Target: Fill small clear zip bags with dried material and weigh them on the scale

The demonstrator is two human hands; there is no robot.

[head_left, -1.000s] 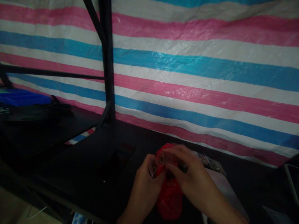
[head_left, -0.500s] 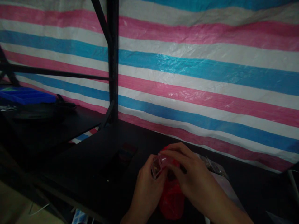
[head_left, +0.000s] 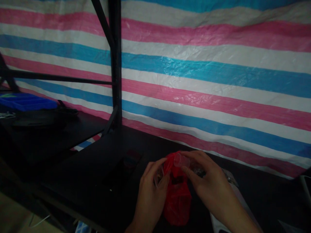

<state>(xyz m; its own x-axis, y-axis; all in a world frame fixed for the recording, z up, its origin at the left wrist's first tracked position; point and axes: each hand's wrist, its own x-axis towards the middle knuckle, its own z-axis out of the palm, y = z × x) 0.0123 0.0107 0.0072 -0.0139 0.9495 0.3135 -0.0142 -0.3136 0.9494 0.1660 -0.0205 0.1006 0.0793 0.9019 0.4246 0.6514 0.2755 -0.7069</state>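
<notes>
My left hand (head_left: pixel 151 191) is closed around a small clear plastic container (head_left: pixel 159 175) with brownish contents too dim to name. Between finger and thumb my right hand (head_left: pixel 208 174) pinches a short, clear plastic cap (head_left: pixel 181 160), its round mouth turned to the left. A crumpled red plastic bag (head_left: pixel 178 207) lies on the black table between the two hands. The bag's top reaches up to the fingers of my left hand, and a dark gap shows in its middle. Whether the left fingers also grip the bag I cannot tell.
A dark, flat, shiny object (head_left: pixel 130 160) lies left of the hands on the black tabletop (head_left: pixel 97 168). Under my right forearm is a pale flat object (head_left: pixel 216 223), with a clear packet (head_left: pixel 229 177) behind it. A blue tray (head_left: pixel 29 102) and a black post (head_left: pixel 116 64) stand leftward.
The clear cap and the container, together half a second ago, are now apart. My right hand has moved right with the cap, and more of the red bag shows between the hands.
</notes>
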